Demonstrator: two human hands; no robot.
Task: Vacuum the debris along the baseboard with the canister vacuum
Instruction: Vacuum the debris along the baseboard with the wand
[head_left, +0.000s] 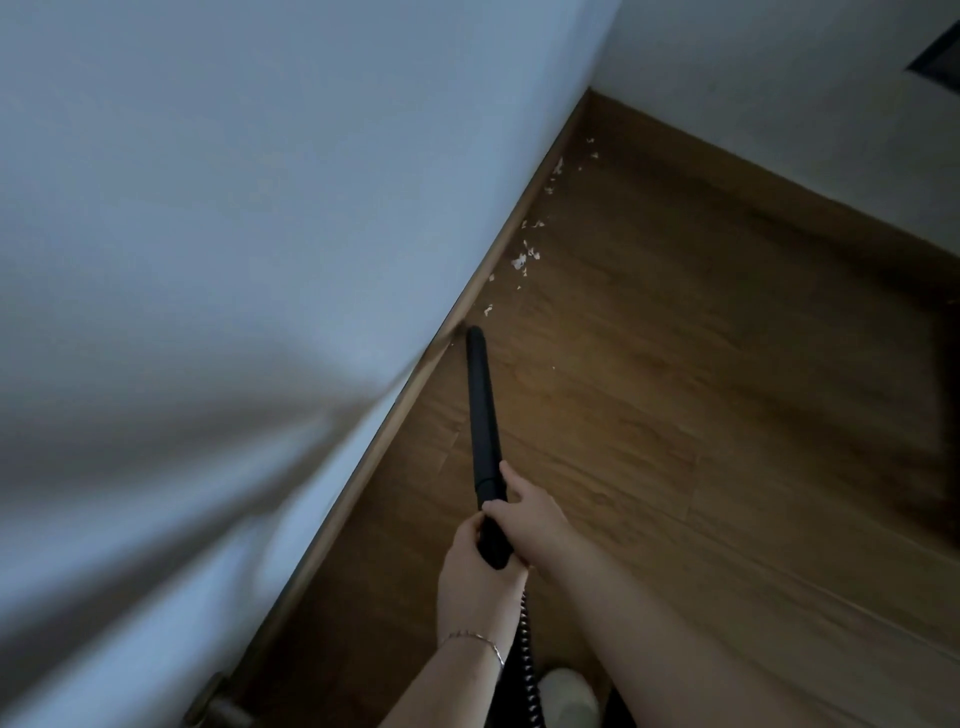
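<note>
A black vacuum wand (483, 410) slants down to the wooden floor, its tip right beside the wooden baseboard (415, 384). My left hand (475, 566) grips the wand's rear end from the left. My right hand (530, 512) wraps it just ahead, from the right. A ribbed black hose (525, 660) runs back from the wand between my arms. White debris scraps (524, 257) lie scattered along the baseboard beyond the tip, toward the corner. The nearest scrap (488, 310) lies a little past the tip. The canister is out of view.
A white wall (234, 234) runs along the left, and a second wall (779, 88) closes the corner at the back. A metal door stop (218, 701) sits at the bottom left. A light-coloured shoe (569, 693) shows at the bottom edge.
</note>
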